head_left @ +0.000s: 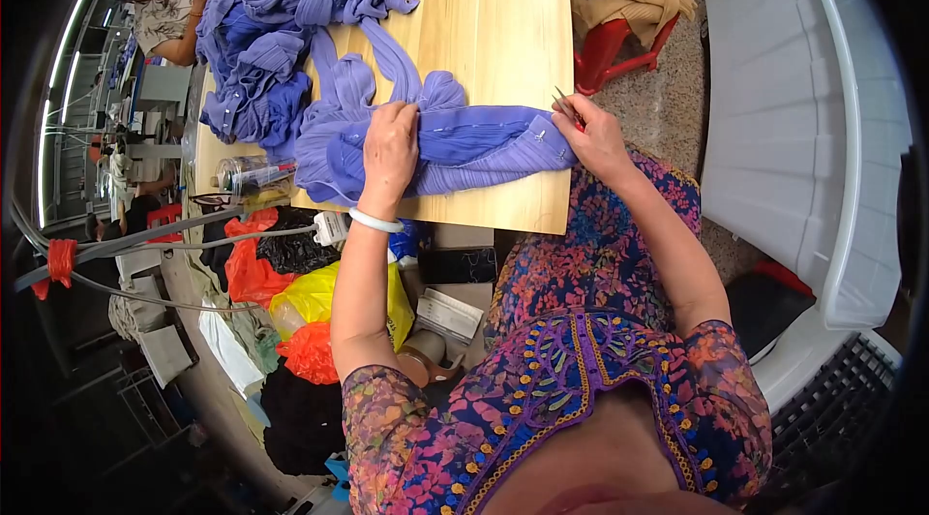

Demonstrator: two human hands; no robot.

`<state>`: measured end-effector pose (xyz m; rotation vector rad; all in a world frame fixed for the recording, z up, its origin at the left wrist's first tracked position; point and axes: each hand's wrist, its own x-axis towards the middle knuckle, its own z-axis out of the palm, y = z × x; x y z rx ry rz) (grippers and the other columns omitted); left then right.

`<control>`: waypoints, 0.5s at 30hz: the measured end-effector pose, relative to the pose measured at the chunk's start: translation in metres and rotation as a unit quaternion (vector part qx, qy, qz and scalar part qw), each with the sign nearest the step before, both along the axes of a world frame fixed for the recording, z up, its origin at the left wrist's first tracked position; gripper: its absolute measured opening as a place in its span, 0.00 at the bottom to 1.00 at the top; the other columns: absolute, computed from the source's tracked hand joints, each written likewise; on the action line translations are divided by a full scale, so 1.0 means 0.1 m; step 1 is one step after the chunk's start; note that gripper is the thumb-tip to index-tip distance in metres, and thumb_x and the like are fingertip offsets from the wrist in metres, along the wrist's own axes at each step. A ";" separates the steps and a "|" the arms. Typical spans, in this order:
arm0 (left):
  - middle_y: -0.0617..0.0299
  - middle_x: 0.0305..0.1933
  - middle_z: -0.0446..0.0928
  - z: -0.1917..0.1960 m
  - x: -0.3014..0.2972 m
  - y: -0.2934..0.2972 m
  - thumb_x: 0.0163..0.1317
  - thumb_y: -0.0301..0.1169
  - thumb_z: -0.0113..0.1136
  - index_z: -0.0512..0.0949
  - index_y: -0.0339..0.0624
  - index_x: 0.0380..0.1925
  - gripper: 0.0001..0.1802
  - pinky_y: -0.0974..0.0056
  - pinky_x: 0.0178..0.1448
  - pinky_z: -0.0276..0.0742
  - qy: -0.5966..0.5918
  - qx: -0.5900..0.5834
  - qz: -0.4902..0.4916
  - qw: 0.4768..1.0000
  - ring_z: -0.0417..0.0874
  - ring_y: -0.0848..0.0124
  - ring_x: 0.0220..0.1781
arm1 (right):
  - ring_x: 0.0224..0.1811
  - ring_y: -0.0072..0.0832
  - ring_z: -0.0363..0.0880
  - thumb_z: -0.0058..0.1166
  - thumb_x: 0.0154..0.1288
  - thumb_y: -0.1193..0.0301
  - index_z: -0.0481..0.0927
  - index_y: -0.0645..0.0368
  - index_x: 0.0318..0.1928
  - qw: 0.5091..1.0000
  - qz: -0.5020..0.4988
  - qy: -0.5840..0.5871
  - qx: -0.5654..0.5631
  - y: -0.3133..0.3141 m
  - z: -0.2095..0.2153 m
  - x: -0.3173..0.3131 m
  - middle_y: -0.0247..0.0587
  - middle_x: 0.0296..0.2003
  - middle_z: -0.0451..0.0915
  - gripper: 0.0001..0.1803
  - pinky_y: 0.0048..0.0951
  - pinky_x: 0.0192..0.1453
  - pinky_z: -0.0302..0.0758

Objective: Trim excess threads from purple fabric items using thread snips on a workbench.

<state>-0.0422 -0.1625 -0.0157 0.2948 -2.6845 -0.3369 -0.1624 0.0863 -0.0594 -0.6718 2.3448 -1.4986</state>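
Head view, looking down at your two hands on a wooden tabletop [503, 21]. Your left hand [389, 152] lies closed over the bunched middle of a purple garment [464, 142], pressing it flat, apparently so that the cloth cannot slide while its end is worked. Your right hand [592, 133] sits at the garment's right end, at the tabletop's near right corner, fingers pinched around small snips [563, 101] whose tips point up and away; the end of the cloth lies just under that hand, within reach of the blades. One garment is under your hands; a heap [266, 21] of like purple pieces lies well behind it at far left, too tangled to count. One white bangle [374, 221] circles your left wrist. One clear bottle [250, 174] lies at the tabletop's left edge. Another person [169, 2] sits at the far left corner.
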 end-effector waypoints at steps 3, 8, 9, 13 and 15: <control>0.51 0.32 0.75 0.06 0.01 -0.09 0.54 0.25 0.53 0.76 0.35 0.29 0.06 0.60 0.38 0.71 0.103 0.008 0.023 0.994 0.75 0.56 0.34 | 0.31 0.27 0.76 0.52 0.56 0.70 0.74 0.64 0.36 1.000 0.002 -0.028 0.006 0.03 0.03 -0.01 0.43 0.27 0.76 0.10 0.25 0.38 0.70; 0.60 0.22 0.75 0.16 0.39 -0.73 0.60 0.32 0.51 0.74 0.33 0.28 0.11 0.69 0.31 0.70 0.303 0.225 0.246 0.893 0.74 0.75 0.24 | 0.22 0.29 0.70 0.51 0.55 0.71 0.72 0.63 0.31 0.997 -0.031 0.008 -0.068 0.11 -0.04 -0.04 0.42 0.20 0.70 0.08 0.27 0.29 0.68; 0.60 0.21 0.74 0.14 0.53 -0.80 0.59 0.33 0.52 0.74 0.33 0.25 0.12 0.69 0.30 0.69 0.251 0.175 0.283 0.909 0.72 0.75 0.23 | 0.22 0.28 0.70 0.51 0.55 0.71 0.72 0.63 0.31 0.997 -0.028 0.015 -0.074 0.11 -0.05 -0.05 0.42 0.21 0.70 0.08 0.27 0.30 0.68; 0.57 0.20 0.73 0.11 0.73 -0.65 0.58 0.35 0.54 0.75 0.35 0.19 0.15 0.64 0.29 0.67 0.124 0.115 0.340 0.925 0.71 0.69 0.21 | 0.26 0.36 0.74 0.51 0.54 0.72 0.72 0.63 0.32 0.998 0.003 0.065 -0.022 0.03 0.08 -0.02 0.46 0.24 0.73 0.07 0.30 0.31 0.69; 0.55 0.22 0.72 0.11 0.69 -0.51 0.55 0.34 0.57 0.76 0.37 0.20 0.12 0.62 0.31 0.67 0.136 0.018 0.285 0.949 0.73 0.62 0.25 | 0.28 0.41 0.75 0.52 0.53 0.73 0.72 0.62 0.31 0.994 0.038 0.097 -0.035 -0.07 0.15 0.02 0.47 0.25 0.74 0.06 0.32 0.31 0.70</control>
